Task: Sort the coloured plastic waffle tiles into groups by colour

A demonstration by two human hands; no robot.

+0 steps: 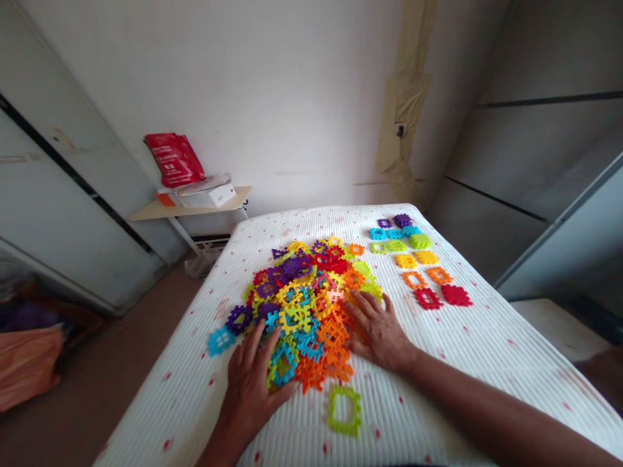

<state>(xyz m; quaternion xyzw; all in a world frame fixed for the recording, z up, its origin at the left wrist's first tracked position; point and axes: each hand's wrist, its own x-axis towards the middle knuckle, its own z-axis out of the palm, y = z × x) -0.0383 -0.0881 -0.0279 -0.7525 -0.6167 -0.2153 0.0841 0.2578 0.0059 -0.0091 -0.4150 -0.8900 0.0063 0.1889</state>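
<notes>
A heap of colourful interlocking plastic tiles [296, 298] lies on the white bed cover, in purple, red, yellow, blue, orange and green. My left hand [250, 373] rests at the heap's near left side, fingers spread and touching blue and green tiles. On the right side, my right hand [379, 331] lies against orange tiles with its fingers apart. Neither hand grips a tile that I can see. A single green frame tile [344, 410] lies flat in front of the heap, between the hands. At the heap's left edge is a blue window tile [221, 340].
Right of the heap, tiles lie grouped by colour: purple [402, 220], green [419, 241], yellow [427, 257], orange [440, 275] and red [456, 296], with blue among them. A small table [195, 209] with a red bag [174, 159] and white box [214, 193] stands beyond the bed's left corner.
</notes>
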